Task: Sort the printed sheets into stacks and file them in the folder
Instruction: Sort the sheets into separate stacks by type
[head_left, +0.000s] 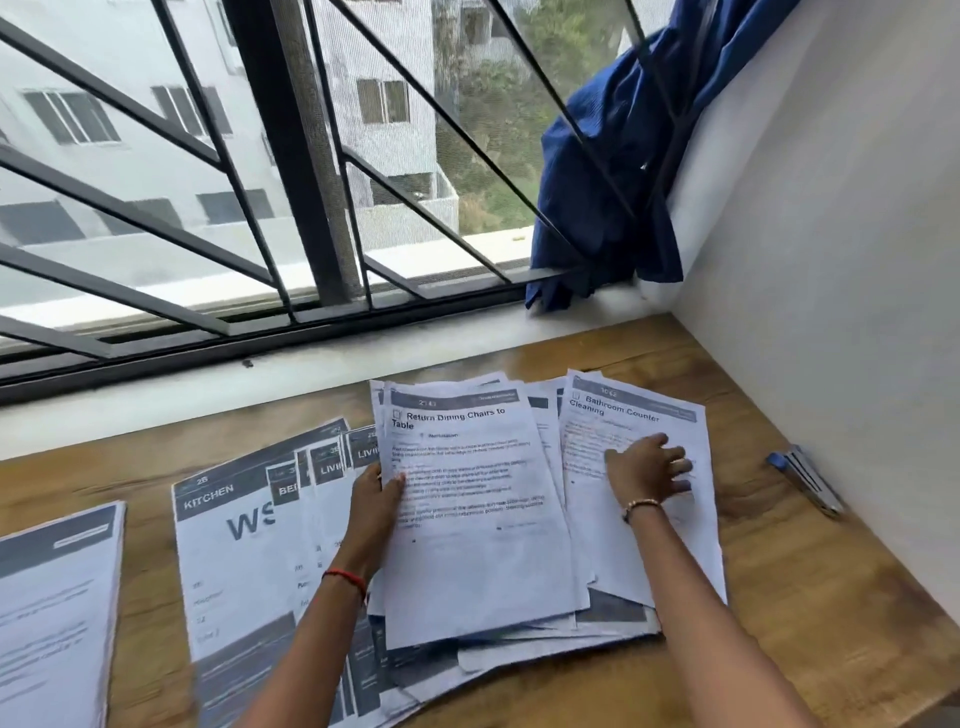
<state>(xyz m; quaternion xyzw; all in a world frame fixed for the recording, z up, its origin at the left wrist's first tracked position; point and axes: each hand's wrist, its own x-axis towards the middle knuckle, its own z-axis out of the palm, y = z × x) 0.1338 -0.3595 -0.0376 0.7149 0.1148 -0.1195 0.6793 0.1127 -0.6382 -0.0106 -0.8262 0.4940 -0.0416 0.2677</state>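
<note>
Printed sheets lie spread over the wooden table (810, 613). My left hand (376, 501) grips the left edge of the sheet headed "Return Dining Chairs to Table" (478, 551), thumb on top, at the middle of the pile. My right hand (647, 470) rests with spread fingers on the sheet headed "Bathroom Counter Cleaning" (649, 551) to the right. Fanned cover sheets marked KITCHEN (234, 561) and other room names lie to the left, partly under the pile. A separate stack (57, 608) sits at the far left edge. No folder is in view.
A blue-and-silver stapler (808, 480) lies on the table near the right wall. A white sill and barred window run along the back. A blue cloth (602, 182) hangs at the window's right corner. White wall (841, 260) bounds the right side.
</note>
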